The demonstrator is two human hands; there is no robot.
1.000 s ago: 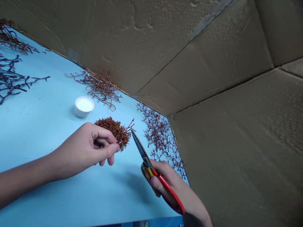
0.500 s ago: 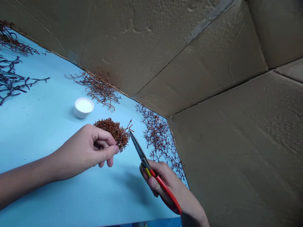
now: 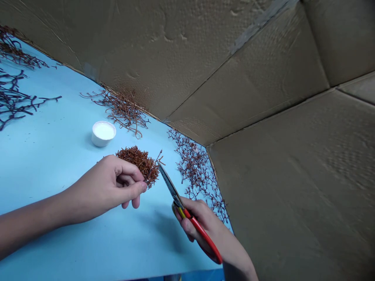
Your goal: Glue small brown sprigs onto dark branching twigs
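Observation:
Between thumb and forefinger, my left hand (image 3: pixel 117 181) pinches a thin brown twig (image 3: pixel 153 165), its branched tip pointing up and right. My right hand (image 3: pixel 202 222) grips scissors with red and yellow handles (image 3: pixel 202 234). The scissors' blades look closed or nearly so, and their tips lie at the twig's fork; whether they touch it I cannot tell. Behind the twig sits a heap of short reddish-brown pieces (image 3: pixel 136 159), partly hidden by my left hand.
A white cup (image 3: pixel 104 134) with white contents stands beyond the heap. Curly brown twigs (image 3: pixel 124 111) lie along the cardboard wall (image 3: pixel 175 58). Branched dark twigs (image 3: pixel 196 164) spread along the right edge, more dark branches (image 3: pixel 14 95) at far left. The tabletop (image 3: pixel 96 249) is light blue.
The scissors and my right hand have shifted slightly left, with the blade tips a little further into the twig's fork. My left hand has stayed nearly still.

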